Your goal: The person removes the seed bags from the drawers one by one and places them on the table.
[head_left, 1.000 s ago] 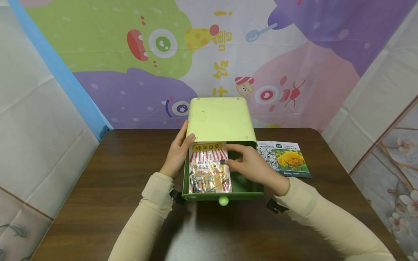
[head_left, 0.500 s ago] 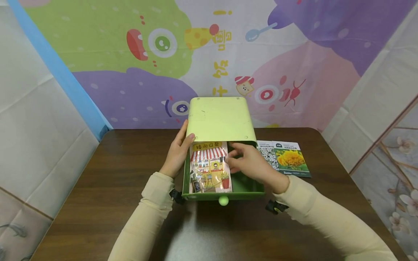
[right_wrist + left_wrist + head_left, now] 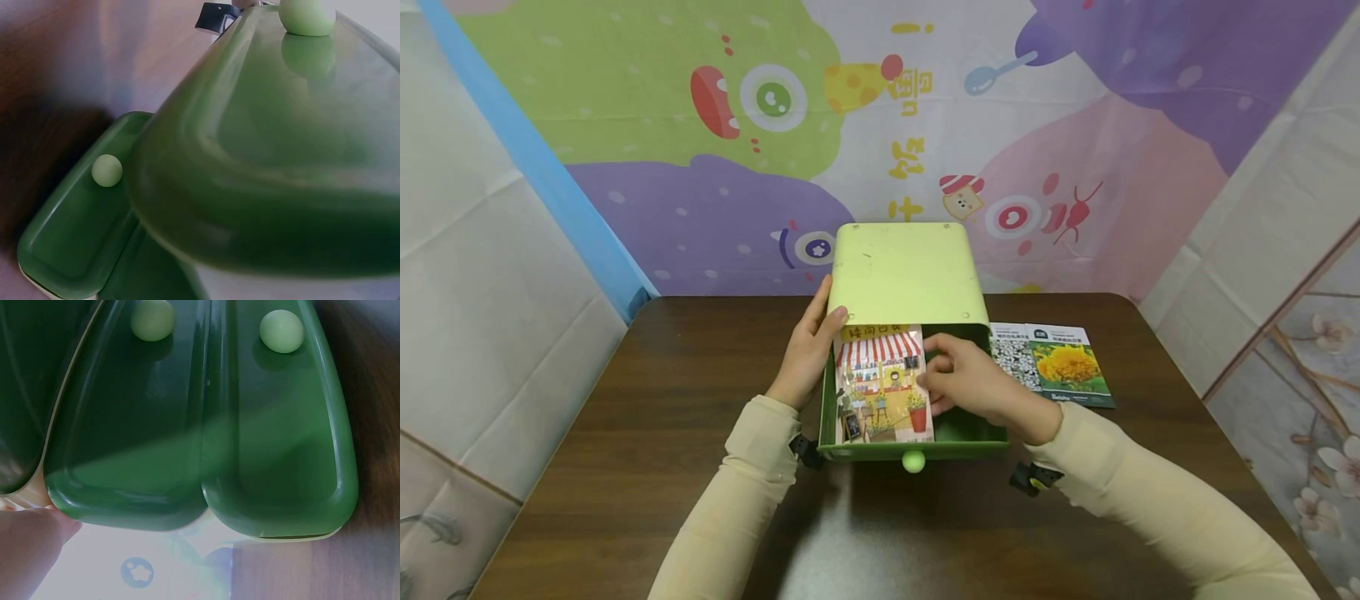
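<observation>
A pale green cabinet (image 3: pixel 910 271) with dark green drawers stands on the table, its top drawer (image 3: pixel 967 423) pulled out. Inside the drawer, on the left, lies a seed packet (image 3: pixel 880 400) with a striped awning picture; its top end goes under the cabinet top. My left hand (image 3: pixel 801 358) rests at the cabinet's left front corner, thumb on the upper edge, fingers along the side. My right hand (image 3: pixel 973 379) is over the drawer, fingers bent, thumb touching the packet's right edge. Whether it pinches the packet is hidden. The right wrist view shows the drawer's front (image 3: pixel 281 144), not the hand.
Two more seed packets, one with white flowers (image 3: pixel 1015 357) and one with a yellow flower (image 3: pixel 1069 367), lie right of the cabinet. Two lower drawers with round knobs (image 3: pixel 281 331) are closed. A cartoon cloth (image 3: pixel 700 217) hangs behind the table (image 3: pixel 700 467).
The packet has settled flatter, its glare gone and its top end further under the cabinet top. My right fingers have shifted slightly at its edge. My left hand has not moved.
</observation>
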The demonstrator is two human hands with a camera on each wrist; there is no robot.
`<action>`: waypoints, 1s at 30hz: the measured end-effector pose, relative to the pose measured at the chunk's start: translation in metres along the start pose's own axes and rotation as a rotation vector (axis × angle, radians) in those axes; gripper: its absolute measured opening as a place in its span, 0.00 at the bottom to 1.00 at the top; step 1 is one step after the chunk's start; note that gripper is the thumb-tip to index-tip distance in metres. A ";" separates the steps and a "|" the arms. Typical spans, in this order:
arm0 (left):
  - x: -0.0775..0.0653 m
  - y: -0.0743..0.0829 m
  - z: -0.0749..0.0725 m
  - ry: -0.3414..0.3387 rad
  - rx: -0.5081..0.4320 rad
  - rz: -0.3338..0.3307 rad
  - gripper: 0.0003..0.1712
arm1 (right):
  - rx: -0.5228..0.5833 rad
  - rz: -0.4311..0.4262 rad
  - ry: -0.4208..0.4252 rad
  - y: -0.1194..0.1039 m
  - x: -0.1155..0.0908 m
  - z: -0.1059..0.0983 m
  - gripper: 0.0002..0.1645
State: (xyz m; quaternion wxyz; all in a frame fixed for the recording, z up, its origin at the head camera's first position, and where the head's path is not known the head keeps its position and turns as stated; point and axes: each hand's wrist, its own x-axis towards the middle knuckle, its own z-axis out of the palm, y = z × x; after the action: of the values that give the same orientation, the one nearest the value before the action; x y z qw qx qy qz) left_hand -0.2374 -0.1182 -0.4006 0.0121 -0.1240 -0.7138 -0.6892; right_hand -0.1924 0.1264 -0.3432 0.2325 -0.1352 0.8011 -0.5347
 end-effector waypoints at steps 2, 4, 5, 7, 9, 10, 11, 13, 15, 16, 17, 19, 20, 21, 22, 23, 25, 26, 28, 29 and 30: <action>0.000 0.000 0.000 0.003 -0.001 0.002 0.37 | 0.007 -0.005 0.015 0.000 0.000 -0.001 0.33; 0.000 0.000 0.000 0.003 -0.004 0.006 0.37 | 0.018 -0.005 0.038 0.001 0.001 -0.002 0.33; 0.000 0.000 0.000 0.005 -0.006 0.008 0.37 | 0.027 -0.003 0.049 0.000 0.001 -0.002 0.33; 0.000 0.000 0.001 0.008 -0.013 0.008 0.37 | 0.046 0.001 0.068 -0.001 0.001 -0.004 0.34; 0.001 0.000 0.001 0.009 -0.015 0.009 0.37 | 0.072 0.013 0.078 -0.002 0.001 -0.006 0.35; 0.001 0.000 0.001 0.010 -0.014 0.006 0.37 | 0.085 0.021 0.079 -0.002 0.000 -0.006 0.35; 0.001 0.000 0.001 0.011 -0.014 0.003 0.37 | 0.096 0.028 0.077 -0.002 0.000 -0.007 0.35; 0.001 0.000 0.001 0.009 -0.016 -0.001 0.37 | 0.118 0.046 0.067 -0.003 -0.002 -0.009 0.36; 0.001 0.001 0.001 0.008 -0.021 -0.006 0.37 | 0.130 0.060 0.056 -0.004 -0.003 -0.010 0.35; 0.001 0.002 0.001 0.009 -0.021 -0.009 0.37 | 0.135 0.064 0.051 -0.004 -0.004 -0.011 0.35; 0.001 0.002 0.001 0.010 -0.023 -0.012 0.37 | 0.140 0.069 0.048 -0.004 -0.005 -0.011 0.35; 0.000 0.003 0.002 0.008 -0.027 -0.013 0.37 | 0.153 0.072 0.044 -0.004 -0.006 -0.012 0.35; 0.000 0.003 0.002 0.009 -0.027 -0.015 0.36 | 0.162 0.074 0.042 -0.004 -0.007 -0.013 0.34; 0.000 0.003 0.002 0.008 -0.026 -0.016 0.36 | 0.171 0.076 0.038 -0.004 -0.008 -0.013 0.32; 0.000 0.003 0.002 0.009 -0.023 -0.018 0.36 | 0.182 0.078 0.035 -0.004 -0.009 -0.014 0.31; 0.000 0.003 0.002 0.008 -0.022 -0.020 0.36 | 0.190 0.078 0.030 -0.004 -0.010 -0.015 0.29; 0.000 0.002 0.001 0.010 -0.017 -0.020 0.36 | 0.210 0.072 0.014 -0.004 -0.012 -0.017 0.25; 0.000 0.002 0.001 0.014 -0.014 -0.021 0.36 | 0.223 0.069 0.008 -0.004 -0.013 -0.018 0.23; 0.001 0.001 0.001 0.017 -0.010 -0.014 0.36 | 0.243 0.063 -0.004 -0.005 -0.015 -0.021 0.22; 0.001 0.001 0.001 0.019 -0.009 -0.011 0.36 | 0.249 0.062 -0.011 -0.005 -0.016 -0.022 0.21; 0.001 0.000 0.001 0.021 -0.008 -0.008 0.36 | 0.257 0.062 -0.019 -0.006 -0.017 -0.023 0.21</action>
State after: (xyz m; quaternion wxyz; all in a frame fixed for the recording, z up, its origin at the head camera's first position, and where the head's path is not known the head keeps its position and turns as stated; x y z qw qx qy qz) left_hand -0.2380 -0.1170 -0.4002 0.0162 -0.1138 -0.7115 -0.6932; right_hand -0.1898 0.1500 -0.3268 0.2721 -0.0844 0.7275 -0.6242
